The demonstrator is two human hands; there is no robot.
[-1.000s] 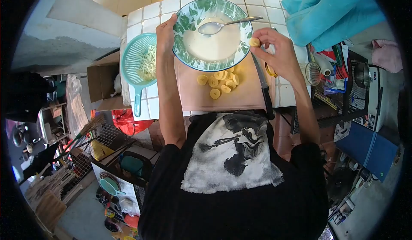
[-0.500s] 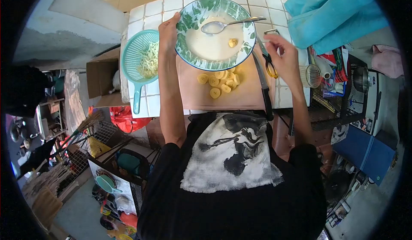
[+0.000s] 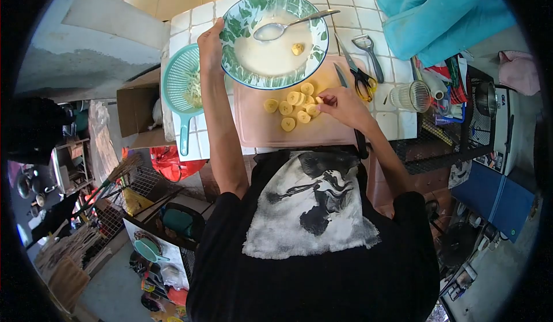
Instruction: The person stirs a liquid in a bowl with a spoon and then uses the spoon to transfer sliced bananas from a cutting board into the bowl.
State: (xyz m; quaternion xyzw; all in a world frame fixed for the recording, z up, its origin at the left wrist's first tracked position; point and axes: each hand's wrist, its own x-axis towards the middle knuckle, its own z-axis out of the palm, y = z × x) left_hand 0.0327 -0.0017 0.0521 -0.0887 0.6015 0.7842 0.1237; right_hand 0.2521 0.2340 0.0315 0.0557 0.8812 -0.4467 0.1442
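Note:
A green-leaf patterned bowl (image 3: 233, 19) holds white batter, a metal spoon (image 3: 288, 27) and one banana slice (image 3: 297, 49). My left hand (image 3: 209, 44) grips the bowl's left rim. Several banana slices (image 3: 291, 108) lie on a pink cutting board (image 3: 259, 129) in front of the bowl. My right hand (image 3: 342, 105) rests on the board, its fingertips pinching a slice at the right side of the pile. A knife (image 3: 341, 78) lies along the board's right edge, partly hidden under my right hand.
A teal strainer (image 3: 180, 86) with pale shreds sits left of the bowl. Scissors (image 3: 360, 77) and a peeler (image 3: 368, 48) lie right of the board, with a glass jar (image 3: 410, 96) beyond. A blue cloth (image 3: 438, 16) covers the back right. The tiled counter ends just past the board.
My right hand dropped a banana slice into the bowl, then came down to the pile on the board and pinched another. The bowl shifted slightly left.

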